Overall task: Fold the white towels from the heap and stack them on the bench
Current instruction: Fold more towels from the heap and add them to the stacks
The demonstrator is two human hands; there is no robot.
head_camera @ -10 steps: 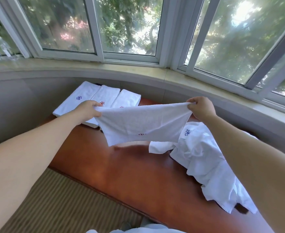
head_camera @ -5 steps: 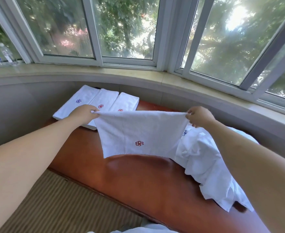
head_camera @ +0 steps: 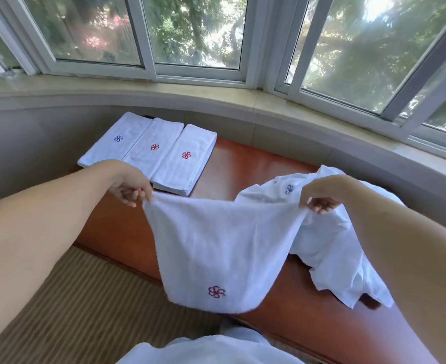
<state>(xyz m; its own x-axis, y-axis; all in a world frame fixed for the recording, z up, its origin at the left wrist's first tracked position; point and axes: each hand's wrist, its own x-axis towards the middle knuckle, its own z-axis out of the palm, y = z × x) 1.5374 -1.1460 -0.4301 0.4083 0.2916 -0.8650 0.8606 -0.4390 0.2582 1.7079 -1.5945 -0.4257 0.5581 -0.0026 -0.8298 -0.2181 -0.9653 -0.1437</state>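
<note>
Reddish-brown wooden worktop (head_camera: pixel 245 164), one, carries everything. White heap (head_camera: pixel 332 240), one, unfolded, lies at its right side; count of towels inside can't be told. Three folded stacks (head_camera: pixel 150 151) sit side by side at the far left end, so the task looks partly done, with the heap left. One open towel (head_camera: pixel 216 248) hangs over the worktop's near edge, not yet folded. Left hand (head_camera: pixel 129 186) and right hand (head_camera: pixel 321 195): fingers of each pinch a top corner.
</note>
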